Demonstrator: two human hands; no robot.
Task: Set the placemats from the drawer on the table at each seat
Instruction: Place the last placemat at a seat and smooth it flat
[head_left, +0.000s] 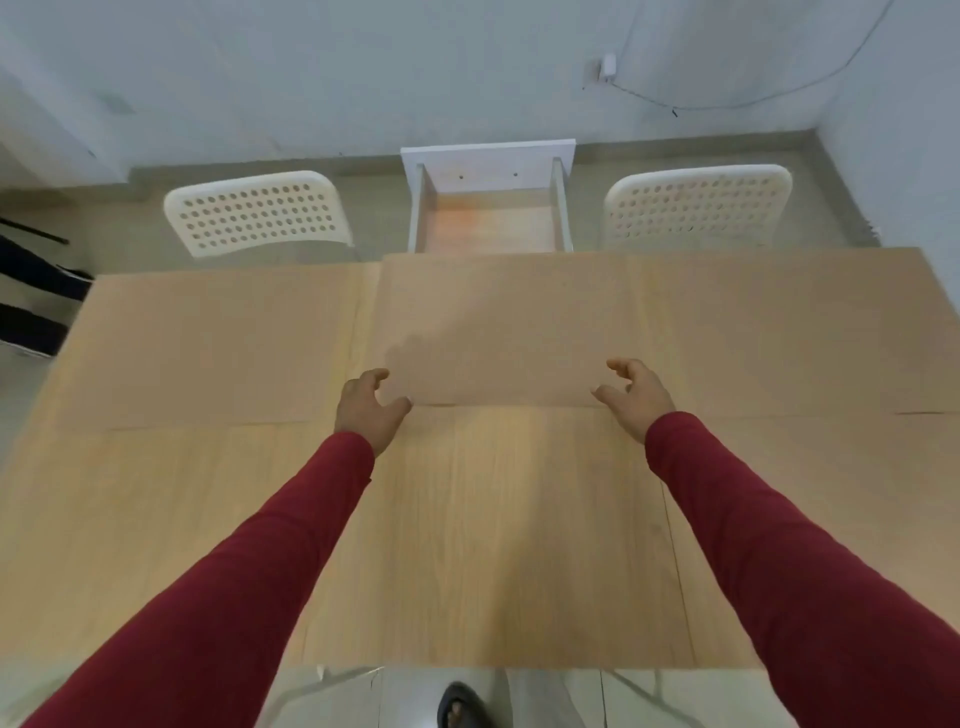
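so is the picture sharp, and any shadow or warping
Head view: soft overall, sleeves smeared near the bottom; wide-angle bends the table edges; a faint shadow lies on the placemat by the left hand; a warm orange glow sits in the open drawer.

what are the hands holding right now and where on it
Both hands hold one placemat by its near corners: left hand at one, right hand at the other.
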